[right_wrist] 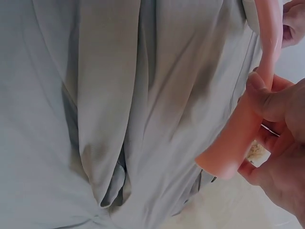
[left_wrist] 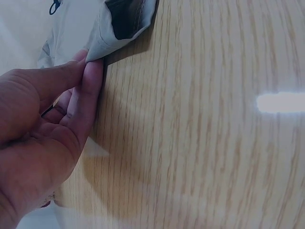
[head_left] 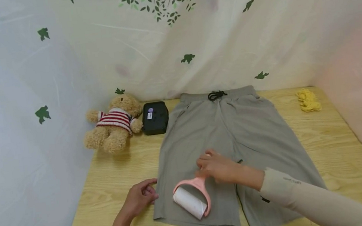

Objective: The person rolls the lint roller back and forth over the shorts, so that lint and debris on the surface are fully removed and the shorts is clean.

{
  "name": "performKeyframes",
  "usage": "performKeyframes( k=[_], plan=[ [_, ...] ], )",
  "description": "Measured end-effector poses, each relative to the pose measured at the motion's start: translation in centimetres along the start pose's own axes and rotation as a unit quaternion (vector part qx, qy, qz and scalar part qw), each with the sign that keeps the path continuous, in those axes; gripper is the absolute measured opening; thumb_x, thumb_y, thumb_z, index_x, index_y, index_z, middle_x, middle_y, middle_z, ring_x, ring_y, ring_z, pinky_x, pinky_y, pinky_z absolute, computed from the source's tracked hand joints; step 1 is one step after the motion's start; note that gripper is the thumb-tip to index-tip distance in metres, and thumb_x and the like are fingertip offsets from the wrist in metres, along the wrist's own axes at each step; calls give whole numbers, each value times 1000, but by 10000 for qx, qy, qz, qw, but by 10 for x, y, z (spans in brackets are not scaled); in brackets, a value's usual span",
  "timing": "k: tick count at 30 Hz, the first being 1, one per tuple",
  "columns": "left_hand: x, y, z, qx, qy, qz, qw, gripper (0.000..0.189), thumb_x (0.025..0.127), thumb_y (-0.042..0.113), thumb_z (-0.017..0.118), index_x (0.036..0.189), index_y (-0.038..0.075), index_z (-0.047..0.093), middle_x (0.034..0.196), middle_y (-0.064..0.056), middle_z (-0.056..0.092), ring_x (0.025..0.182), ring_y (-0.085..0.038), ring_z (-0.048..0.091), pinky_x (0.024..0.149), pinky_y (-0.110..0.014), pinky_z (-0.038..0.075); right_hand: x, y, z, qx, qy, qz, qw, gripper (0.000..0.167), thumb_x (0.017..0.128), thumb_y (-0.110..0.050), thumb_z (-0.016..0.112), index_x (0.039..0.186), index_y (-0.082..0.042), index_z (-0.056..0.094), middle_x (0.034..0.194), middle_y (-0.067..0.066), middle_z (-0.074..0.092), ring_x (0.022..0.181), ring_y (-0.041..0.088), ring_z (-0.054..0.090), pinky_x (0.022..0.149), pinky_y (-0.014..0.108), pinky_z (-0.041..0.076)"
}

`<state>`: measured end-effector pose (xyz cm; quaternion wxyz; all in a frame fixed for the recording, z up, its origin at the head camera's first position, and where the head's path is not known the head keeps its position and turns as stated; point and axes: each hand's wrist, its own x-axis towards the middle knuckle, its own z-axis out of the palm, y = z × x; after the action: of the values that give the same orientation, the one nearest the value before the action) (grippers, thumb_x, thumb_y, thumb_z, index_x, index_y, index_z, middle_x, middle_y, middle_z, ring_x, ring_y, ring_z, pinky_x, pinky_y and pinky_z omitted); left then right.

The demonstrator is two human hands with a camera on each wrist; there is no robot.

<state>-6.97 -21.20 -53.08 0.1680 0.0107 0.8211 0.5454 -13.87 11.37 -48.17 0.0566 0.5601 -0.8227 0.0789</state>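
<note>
Shorts (head_left: 200, 129) are grey, drawstring (head_left: 217, 95) black. Roller (head_left: 196, 182) has pink handle (right_wrist: 233, 136), white roll (head_left: 189, 203). Bear (head_left: 114, 140) is tan, shirt (head_left: 114, 120) striped red and white. Yarn (head_left: 308, 101) is yellow. Curtain (head_left: 160, 55) shows green leaves (head_left: 188, 58).

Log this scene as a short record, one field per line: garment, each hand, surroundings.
Garment: gray drawstring shorts, laid out on a wood-grain table
Right hand: grips a pink lint roller by its handle
Left hand: pinches the shorts' outer leg edge
Left of shorts: teddy bear, black box
Right of shorts: yellow yarn bundle

Head camera looks forward and down; seemingly tilted wrist close-ups share the shorts (head_left: 210, 132).
</note>
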Motion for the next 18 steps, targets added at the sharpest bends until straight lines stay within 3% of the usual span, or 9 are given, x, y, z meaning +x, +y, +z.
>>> performKeyframes(
  k=[8,13,18],
  plan=[
    [0,1,0,-64,17,-56,10000,47,80,-7,71,126,-7,58,82,-11,60,66,-16,59,58,-28,58,4,10,-2,137,-157,54,9998,58,57,22,57,88,-26,67,78,-6,41,80,14,43,87,50,43],
    [-1,1,-1,-108,-10,-4,9999,48,80,-6,72,126,-7,57,83,-11,61,66,-17,60,58,-30,59,3,31,-5,115,-126,412,9990,58,58,23,55,88,-25,69,80,-5,44,82,17,45,88,52,41],
    [-1,1,-2,-162,-35,16,9999,48,80,-6,72,126,-7,57,83,-12,61,67,-17,60,59,-30,59,2,55,-13,83,-350,802,9961,62,58,27,59,92,-23,70,83,-2,47,82,19,44,86,51,40]
  ],
)
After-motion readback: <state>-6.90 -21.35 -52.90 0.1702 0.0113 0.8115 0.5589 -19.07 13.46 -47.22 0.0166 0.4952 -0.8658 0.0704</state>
